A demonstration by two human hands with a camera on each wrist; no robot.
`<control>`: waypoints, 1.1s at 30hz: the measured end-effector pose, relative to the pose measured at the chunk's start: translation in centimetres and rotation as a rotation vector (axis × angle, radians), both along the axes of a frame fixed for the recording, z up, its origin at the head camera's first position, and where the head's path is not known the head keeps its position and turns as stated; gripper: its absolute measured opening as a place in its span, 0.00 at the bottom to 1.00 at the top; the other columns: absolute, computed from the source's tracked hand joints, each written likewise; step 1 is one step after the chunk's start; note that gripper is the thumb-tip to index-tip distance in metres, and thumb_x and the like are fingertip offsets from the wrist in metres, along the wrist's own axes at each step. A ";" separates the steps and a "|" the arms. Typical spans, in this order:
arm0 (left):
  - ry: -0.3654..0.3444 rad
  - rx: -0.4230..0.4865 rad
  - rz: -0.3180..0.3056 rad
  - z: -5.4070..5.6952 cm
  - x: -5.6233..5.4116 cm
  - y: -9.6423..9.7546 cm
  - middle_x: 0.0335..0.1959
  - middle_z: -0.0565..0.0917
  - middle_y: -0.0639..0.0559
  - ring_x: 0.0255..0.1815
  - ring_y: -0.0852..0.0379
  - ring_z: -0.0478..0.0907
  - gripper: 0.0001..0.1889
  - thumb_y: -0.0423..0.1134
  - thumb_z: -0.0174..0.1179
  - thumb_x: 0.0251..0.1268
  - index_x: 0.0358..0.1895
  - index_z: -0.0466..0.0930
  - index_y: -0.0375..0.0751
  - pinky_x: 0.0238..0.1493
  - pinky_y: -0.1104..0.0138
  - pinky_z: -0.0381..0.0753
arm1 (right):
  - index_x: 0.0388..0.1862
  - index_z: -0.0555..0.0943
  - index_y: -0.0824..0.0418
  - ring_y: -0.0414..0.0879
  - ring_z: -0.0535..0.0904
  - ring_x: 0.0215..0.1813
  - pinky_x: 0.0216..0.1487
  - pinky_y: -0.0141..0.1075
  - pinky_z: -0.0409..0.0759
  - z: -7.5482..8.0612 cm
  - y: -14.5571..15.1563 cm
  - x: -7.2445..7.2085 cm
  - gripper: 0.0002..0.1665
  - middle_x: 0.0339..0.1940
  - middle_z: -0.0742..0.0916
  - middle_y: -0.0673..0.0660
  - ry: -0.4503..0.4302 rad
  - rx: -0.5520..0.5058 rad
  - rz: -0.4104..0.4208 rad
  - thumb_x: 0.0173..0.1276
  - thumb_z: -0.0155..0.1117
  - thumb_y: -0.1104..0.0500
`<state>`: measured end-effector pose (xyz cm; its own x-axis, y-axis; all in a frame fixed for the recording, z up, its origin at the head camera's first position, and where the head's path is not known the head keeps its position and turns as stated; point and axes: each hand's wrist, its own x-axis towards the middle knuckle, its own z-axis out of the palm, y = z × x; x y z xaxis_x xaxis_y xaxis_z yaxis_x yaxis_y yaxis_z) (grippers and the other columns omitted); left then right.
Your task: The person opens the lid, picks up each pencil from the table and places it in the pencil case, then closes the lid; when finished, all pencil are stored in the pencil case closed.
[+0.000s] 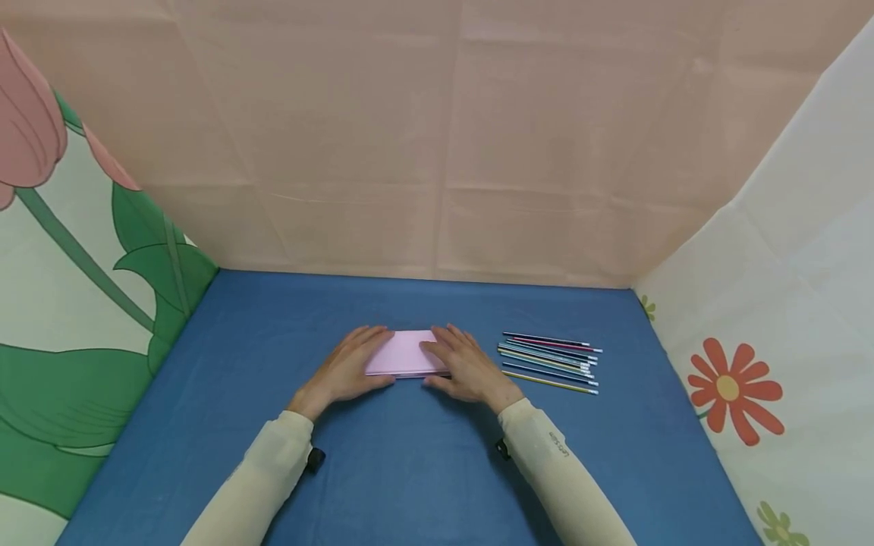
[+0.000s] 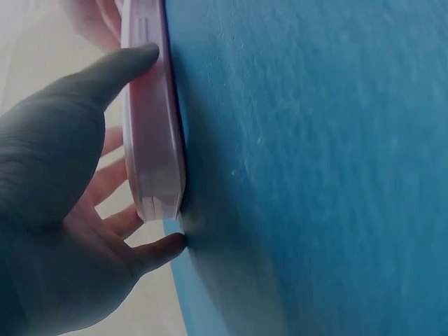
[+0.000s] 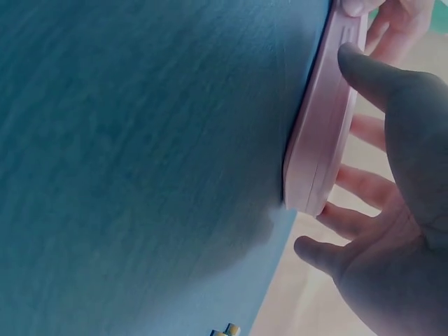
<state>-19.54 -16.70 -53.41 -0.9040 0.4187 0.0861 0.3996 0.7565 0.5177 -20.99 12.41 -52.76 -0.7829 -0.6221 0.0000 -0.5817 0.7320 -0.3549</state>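
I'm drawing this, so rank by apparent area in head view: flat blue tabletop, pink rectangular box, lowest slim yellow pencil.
1. Flat blue tabletop
2. Pink rectangular box, partly hidden
3. Lowest slim yellow pencil

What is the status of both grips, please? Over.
Left grip and right grip hold flat pink rectangular case at opposite ends. Case lies on blue cloth. Slim multicoloured pencils at right, seemingly not blocking.

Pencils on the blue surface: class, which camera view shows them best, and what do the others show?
The head view: the pencils lie there at full length, right of the pink case. The right wrist view catches what look like two ends at its bottom edge; the left wrist view shows none.
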 end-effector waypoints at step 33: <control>-0.057 -0.072 0.040 -0.8 1.1 0.2 0.93 0.58 0.33 0.95 0.24 0.45 0.45 0.52 0.70 0.82 0.93 0.57 0.45 0.89 0.28 0.57 | 0.76 0.85 0.55 0.71 0.73 0.85 0.84 0.66 0.75 -0.1 -0.7 -0.7 0.36 0.85 0.80 0.66 0.041 -0.061 -0.043 0.73 0.83 0.47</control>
<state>-18.41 -16.45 -54.24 -0.9226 0.3857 0.0049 0.3400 0.8070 0.4828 -21.74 11.71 -52.86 -0.8076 -0.5857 0.0695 -0.5650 0.7345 -0.3758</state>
